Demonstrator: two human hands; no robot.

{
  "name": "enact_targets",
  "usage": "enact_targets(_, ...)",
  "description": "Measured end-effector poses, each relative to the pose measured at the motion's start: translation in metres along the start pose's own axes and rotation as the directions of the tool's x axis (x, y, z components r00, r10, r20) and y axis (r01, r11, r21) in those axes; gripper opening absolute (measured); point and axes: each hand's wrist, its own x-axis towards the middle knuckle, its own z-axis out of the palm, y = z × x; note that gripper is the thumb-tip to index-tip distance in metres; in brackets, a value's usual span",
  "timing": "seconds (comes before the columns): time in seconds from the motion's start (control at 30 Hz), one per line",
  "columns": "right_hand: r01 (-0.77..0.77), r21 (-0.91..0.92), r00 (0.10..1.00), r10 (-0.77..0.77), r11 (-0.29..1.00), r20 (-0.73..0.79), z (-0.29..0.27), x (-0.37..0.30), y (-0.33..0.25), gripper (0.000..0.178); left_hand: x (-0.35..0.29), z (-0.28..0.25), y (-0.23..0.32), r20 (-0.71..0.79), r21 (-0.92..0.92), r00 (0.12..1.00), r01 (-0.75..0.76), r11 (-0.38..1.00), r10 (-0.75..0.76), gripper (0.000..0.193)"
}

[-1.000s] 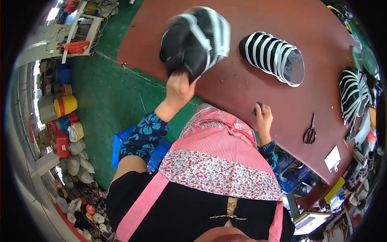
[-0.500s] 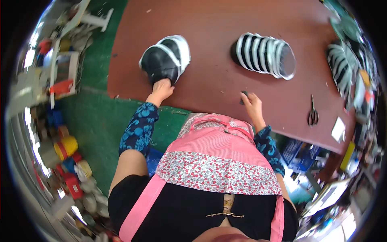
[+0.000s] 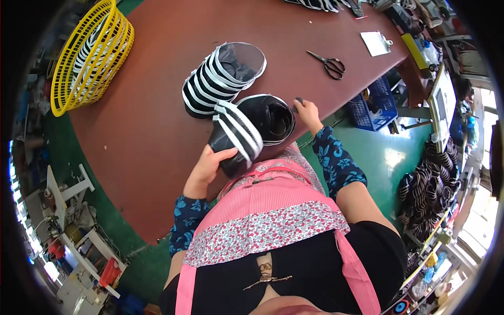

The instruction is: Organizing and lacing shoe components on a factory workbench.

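Gripping a striped black piece [image 3: 236, 134] in left fingers [image 3: 227, 154], presumably for steadiness.
Pinching perhaps a dark lump [image 3: 297, 100] between right fingers [image 3: 304, 107].

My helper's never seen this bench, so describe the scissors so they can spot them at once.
Start with the big reddish-brown table. On it, beyond the person's right hand and short of the white clipboard, lie the scissors, their blades pointing left and away from the person. Two dark looped handles set them apart from the flat, pale clipboard.
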Motion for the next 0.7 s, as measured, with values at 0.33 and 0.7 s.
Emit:
enact_targets(0.33, -0.127, 0.387, 0.991, 0.133, 0.913, 0.013, 0.012, 0.050, 0.019, 0.049, 0.059, 0.133, 0.012, -0.066, -0.012, 0.981, 0.179, 0.984, -0.180, 0.065)
enact_targets(0.7, -0.688, 0.596, 0.339, -0.542, 0.414, 0.769, -0.101, 0.032, -0.053, 0.044, 0.095, 0.229, -0.021, -0.291, 0.114, 0.943, -0.130, 0.985, 0.158, 0.067)
